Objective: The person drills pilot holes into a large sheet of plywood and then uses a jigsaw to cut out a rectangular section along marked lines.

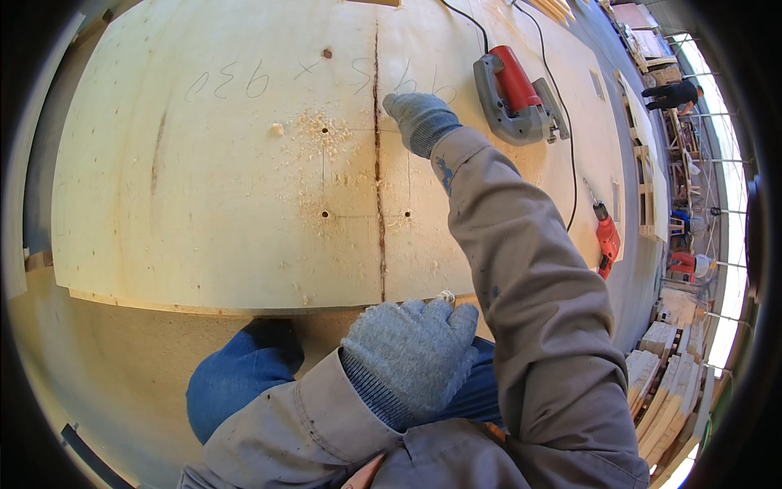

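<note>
A large pale plywood sheet lies before me, with a dark lengthwise crack and several drilled holes joined by pencil lines. Wood shavings are scattered round the holes. Over the board, just right of the crack, is my right hand in a grey knit glove. Its fingers are curled closed, and what they hold, if anything, is hidden. My left hand, gloved alike, is at the board's near edge above my knee. Its fingers bend under, out of sight; a pale curl shows beyond the fingertips.
A red and grey jigsaw rests on the board at far right, its cord trailing. A red drill with a bit lies near the right edge. Stacked timber stands at lower right. Another person is in the background.
</note>
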Available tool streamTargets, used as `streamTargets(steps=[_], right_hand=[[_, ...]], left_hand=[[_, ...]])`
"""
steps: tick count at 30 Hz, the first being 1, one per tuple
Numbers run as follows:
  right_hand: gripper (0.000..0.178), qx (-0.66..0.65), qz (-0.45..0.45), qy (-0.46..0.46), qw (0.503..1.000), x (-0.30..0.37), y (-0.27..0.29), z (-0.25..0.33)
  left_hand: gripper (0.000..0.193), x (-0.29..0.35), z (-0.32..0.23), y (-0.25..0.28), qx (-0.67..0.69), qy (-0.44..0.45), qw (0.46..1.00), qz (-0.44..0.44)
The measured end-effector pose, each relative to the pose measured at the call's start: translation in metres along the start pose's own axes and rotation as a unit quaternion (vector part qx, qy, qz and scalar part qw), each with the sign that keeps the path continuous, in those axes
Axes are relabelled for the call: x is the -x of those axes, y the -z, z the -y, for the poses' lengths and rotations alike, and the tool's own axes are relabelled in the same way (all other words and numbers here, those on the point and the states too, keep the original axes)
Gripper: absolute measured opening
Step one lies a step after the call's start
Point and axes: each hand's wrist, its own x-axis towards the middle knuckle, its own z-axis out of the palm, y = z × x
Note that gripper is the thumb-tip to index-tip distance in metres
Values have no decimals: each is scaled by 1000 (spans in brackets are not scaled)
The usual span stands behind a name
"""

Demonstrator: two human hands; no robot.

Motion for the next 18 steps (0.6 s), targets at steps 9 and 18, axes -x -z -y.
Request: streamTargets(steps=[9, 18], right_hand=[[20, 48, 13, 33, 998, 1, 7, 9], [35, -107, 41, -132, 985, -2, 3, 2]], left_hand=[[34, 1, -1, -2, -2, -15, 1000, -1], [31, 6, -1, 5, 27, -3, 1000, 3]])
